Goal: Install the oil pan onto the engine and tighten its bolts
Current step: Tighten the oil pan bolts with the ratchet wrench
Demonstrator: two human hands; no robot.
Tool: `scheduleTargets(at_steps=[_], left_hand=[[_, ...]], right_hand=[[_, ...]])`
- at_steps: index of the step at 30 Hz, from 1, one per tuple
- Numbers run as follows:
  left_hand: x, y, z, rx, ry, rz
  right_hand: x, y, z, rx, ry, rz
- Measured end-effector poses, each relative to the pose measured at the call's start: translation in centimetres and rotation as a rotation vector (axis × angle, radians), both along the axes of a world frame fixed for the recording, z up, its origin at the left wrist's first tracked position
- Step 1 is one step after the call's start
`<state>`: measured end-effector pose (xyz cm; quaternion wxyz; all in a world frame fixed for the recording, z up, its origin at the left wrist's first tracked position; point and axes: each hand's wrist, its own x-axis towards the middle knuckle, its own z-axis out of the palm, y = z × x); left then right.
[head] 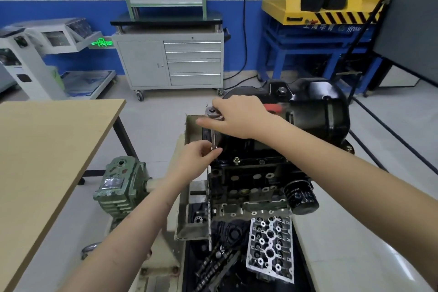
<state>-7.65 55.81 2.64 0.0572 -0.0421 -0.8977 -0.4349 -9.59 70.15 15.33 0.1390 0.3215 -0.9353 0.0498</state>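
Observation:
The black oil pan sits on top of the upturned engine block on a stand. My right hand grips a ratchet wrench at its head, the red handle showing behind my knuckles. A thin extension bar runs straight down from the ratchet head to the pan's left flange. My left hand pinches the lower end of that bar where it meets the flange. A brass-coloured bolt stands on the flange nearer me.
A wooden table lies to the left, and a green gearbox sits on the stand. A cylinder head, camshafts and a black oil filter are below the block. A grey drawer cabinet stands behind.

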Motion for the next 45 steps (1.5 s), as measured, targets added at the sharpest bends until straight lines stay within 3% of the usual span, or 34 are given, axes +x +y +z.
scheduleTargets(at_steps=[4,9,13,18,31,38,45], left_hand=[[0.2,0.0,0.1,0.007,-0.006,0.003],[0.8,0.4,0.4,0.035,-0.007,0.014],[0.8,0.8,0.7,0.022,0.013,0.014],[0.7,1.0,0.4,0.038,0.026,0.029],[0.8,1.0,0.1,0.052,0.045,0.028],[0.2,0.6,0.4,0.040,0.039,-0.025],[-0.5,1.9,4.8,0.111,0.119,-0.054]], right_hand=[[-0.6,-0.4,0.1,-0.031,0.085,0.184],[-2.2,-0.5,1.3,0.018,-0.041,0.384],[-2.4,-0.1,1.3,0.010,-0.156,0.265],[-2.1,0.1,1.0,0.141,-0.064,0.124],[-1.1,-1.5,-0.2,0.117,0.084,-0.080],[-0.9,-0.9,0.2,-0.038,-0.002,-0.035],[-1.6,0.9,4.9,-0.221,0.053,-0.002]])
